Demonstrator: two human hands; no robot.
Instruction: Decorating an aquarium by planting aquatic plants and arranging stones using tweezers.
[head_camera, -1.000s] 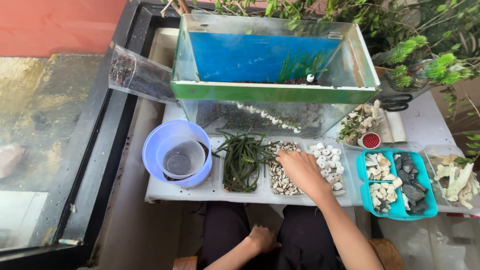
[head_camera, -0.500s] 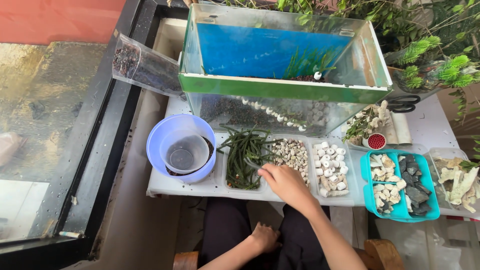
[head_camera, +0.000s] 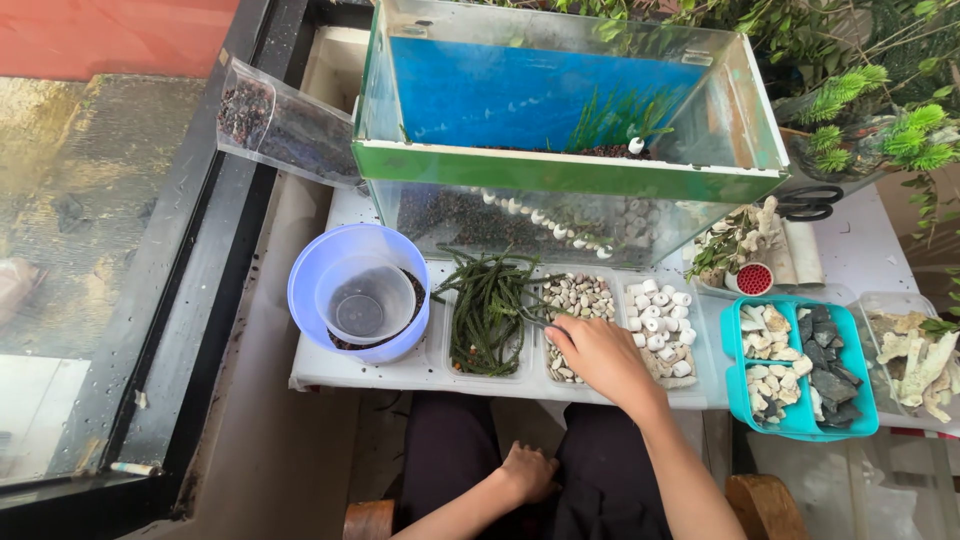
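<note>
I see my right hand (head_camera: 600, 357) low in the middle of the frame, resting on the pebble tray (head_camera: 578, 300), its fingers (head_camera: 562, 335) drawn together around a thin dark stem that seems to run from the green plants (head_camera: 490, 310) in the tray just to the left. I cannot tell whether the pinch is firm or only a touch. My left hand (head_camera: 527, 470) lies in my lap at the bottom, fingers loosely curled, holding nothing.

The plants sit left of centre on the white worktop (head_camera: 360, 368), between the blue bowl (head_camera: 345, 290) and the pebbles. I judge them light, limp and wet: the strands would tangle and tear if pulled by the tips, so the place to take hold is low, near where the stems bunch. The pebbles look small, hard and smooth, likely to slip from a pinch, better scooped.

A glass tank (head_camera: 560, 170) stands behind the trays in the upper middle. White ceramic rings (head_camera: 660, 315) fill the next tray to the right, and a teal tray (head_camera: 800, 365) of stones sits at the right.
</note>
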